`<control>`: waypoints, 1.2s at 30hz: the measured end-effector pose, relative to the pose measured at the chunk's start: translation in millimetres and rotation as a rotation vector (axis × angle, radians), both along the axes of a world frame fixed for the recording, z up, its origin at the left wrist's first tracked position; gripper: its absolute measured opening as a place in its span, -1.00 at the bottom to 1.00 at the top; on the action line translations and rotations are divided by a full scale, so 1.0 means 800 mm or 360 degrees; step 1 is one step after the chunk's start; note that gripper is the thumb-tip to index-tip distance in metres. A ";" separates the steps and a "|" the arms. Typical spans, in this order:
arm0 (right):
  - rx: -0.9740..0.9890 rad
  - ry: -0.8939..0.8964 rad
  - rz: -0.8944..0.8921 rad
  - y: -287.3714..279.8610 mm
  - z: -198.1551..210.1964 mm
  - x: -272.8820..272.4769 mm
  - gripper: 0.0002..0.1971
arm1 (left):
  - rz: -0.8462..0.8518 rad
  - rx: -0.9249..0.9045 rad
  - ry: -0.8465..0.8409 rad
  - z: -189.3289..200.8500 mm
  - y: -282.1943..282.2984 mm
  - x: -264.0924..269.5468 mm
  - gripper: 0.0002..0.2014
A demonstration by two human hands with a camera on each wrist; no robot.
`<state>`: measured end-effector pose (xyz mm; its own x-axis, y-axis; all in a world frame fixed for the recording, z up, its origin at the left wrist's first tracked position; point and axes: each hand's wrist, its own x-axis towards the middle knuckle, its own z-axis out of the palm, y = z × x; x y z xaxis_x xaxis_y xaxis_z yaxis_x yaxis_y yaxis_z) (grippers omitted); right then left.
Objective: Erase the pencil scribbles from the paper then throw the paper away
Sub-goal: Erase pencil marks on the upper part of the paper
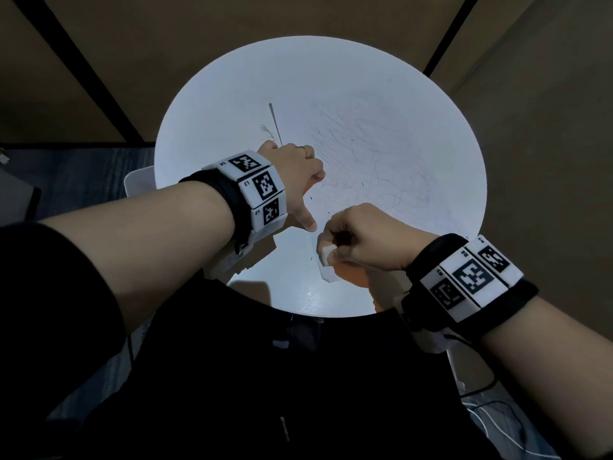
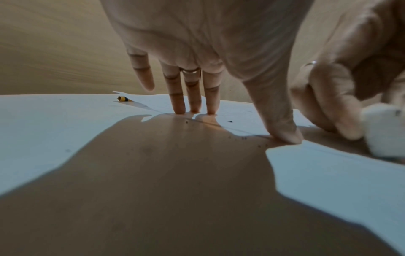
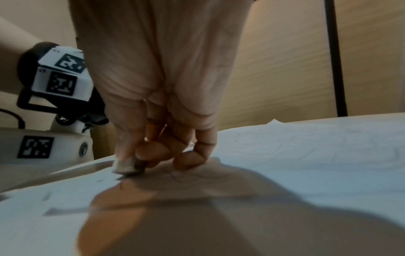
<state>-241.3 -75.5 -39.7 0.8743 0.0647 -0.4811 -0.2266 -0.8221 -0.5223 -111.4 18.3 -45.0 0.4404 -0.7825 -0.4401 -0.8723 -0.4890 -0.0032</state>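
- Leftmost on the round white tabletop [image 1: 205, 134] lies a pencil [image 1: 275, 123], pointing away from the person; the left wrist view shows its yellow-and-black end [image 2: 124, 99] just beside the paper's left edge.
- Next comes the left hand [image 1: 295, 180], palm down, with a ring [image 1: 302, 148] on one finger.
- Its fingers [image 2: 178, 102] are straight and spread: three fingertips press on the paper's left edge, the little finger is lifted off the surface, and the thumb [image 2: 282, 128] presses down nearer the person.
- Under and to the right of that hand lies the paper [image 1: 381, 154], a white sheet flat on the tabletop, hard to tell from the tabletop in the head view and covered with faint pencil scribbles [image 1: 358, 141].
- Dark crumbs [image 2: 230, 121] are scattered on the sheet near the left hand's fingertips.
- Close beside the left thumb sits the right hand [image 1: 365, 240], curled into a loose fist over the sheet's near corner.
- Its fingers are clamped on a white eraser [image 1: 326, 253], thumb on one side and curled fingers on the other; the eraser's lower face touches the paper in the right wrist view [image 3: 128, 167].
- Both wrists wear black straps carrying white marker blocks [image 1: 471, 277].
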 end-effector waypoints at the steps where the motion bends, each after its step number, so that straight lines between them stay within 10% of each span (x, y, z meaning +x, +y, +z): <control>1: -0.0001 -0.0073 -0.0054 0.000 -0.003 0.000 -0.89 | 0.0000 -0.0004 -0.0002 -0.001 0.001 0.000 -0.14; 26: 0.0072 0.0100 -0.0008 -0.002 0.002 -0.004 -0.95 | -0.0002 -0.0035 0.0003 -0.001 0.001 0.003 -0.13; 31: 0.0315 -0.0145 -0.0553 -0.013 -0.005 0.000 -0.92 | -0.0032 -0.0060 -0.0039 -0.008 0.006 -0.002 -0.10; 36: 0.0043 -0.0243 -0.0312 -0.008 -0.012 -0.003 -0.94 | -0.0073 -0.0072 -0.0111 -0.017 0.013 -0.014 0.07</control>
<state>-243.6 -81.6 -49.7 0.9338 -0.1024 -0.3428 -0.2973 -0.7552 -0.5841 -122.3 28.6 -58.8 0.4322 -0.8209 -0.3732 -0.8920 -0.4498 -0.0436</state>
